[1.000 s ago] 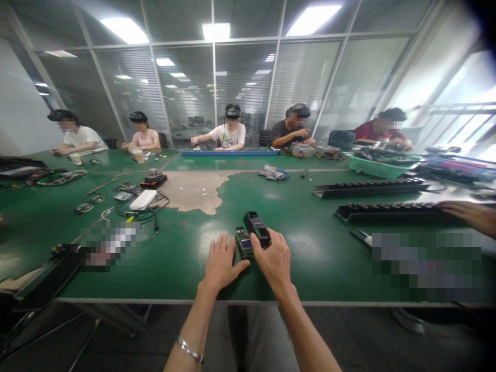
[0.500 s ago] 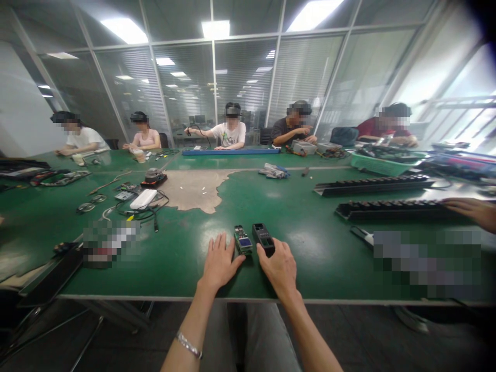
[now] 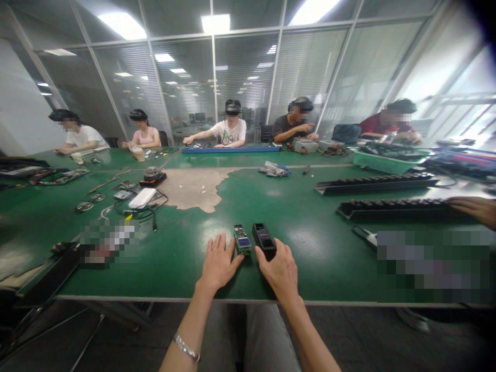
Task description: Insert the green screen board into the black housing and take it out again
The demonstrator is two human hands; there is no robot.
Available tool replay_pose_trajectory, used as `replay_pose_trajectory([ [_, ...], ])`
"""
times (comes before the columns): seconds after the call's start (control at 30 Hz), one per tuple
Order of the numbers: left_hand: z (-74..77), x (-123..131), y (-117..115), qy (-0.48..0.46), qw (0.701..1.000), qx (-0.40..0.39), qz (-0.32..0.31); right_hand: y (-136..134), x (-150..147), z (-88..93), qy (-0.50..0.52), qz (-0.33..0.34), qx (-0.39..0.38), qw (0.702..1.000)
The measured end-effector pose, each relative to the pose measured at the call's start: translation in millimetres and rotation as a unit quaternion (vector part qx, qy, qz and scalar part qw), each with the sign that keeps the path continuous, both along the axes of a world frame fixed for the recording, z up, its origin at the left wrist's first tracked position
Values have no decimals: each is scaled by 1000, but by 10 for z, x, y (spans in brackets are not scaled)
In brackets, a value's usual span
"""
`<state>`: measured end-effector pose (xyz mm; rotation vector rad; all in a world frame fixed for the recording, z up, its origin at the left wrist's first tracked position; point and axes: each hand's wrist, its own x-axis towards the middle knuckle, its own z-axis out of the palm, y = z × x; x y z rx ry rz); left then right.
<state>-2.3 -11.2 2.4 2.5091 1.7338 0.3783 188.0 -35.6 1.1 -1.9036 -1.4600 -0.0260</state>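
A small green circuit board (image 3: 242, 238) with a blue-grey display lies on the green table (image 3: 186, 274) in front of me. My left hand (image 3: 219, 264) rests flat at its left side, fingers stretched and thumb reaching toward the board's near end. To the right of the board lies a black plastic housing (image 3: 263, 236) with rectangular openings. My right hand (image 3: 282, 266) is spread around the housing's near end, thumb on the left and fingers on the right. Whether those fingertips touch the housing cannot be made out.
Black slotted rails (image 3: 391, 209) lie at the right, where another person's hand (image 3: 473, 209) rests. A white box-shaped device (image 3: 143, 198) with cables sits at left. Gloves (image 3: 274, 169), a green basket (image 3: 391, 161) and a blue bar (image 3: 232, 149) are farther off. Several people sit opposite.
My right thumb and fingers have spread a little and slid back along the housing, showing more of it. My left hand stays put. The person opposite has lowered an outstretched arm.
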Motion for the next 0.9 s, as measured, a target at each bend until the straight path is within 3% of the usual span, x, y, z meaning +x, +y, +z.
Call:
replay_pose_trajectory([
  [0.27,10,-15,-10,-3,1000,2,-3,34,37,21,11,7,9,1000],
  [0.57,-29,-33,-13,5,1000,19,-8,114,-174,425,44,68,88,993],
  [0.9,-45,-45,2,19,1000,15,-3,170,-527,531,24,63,17,998],
])
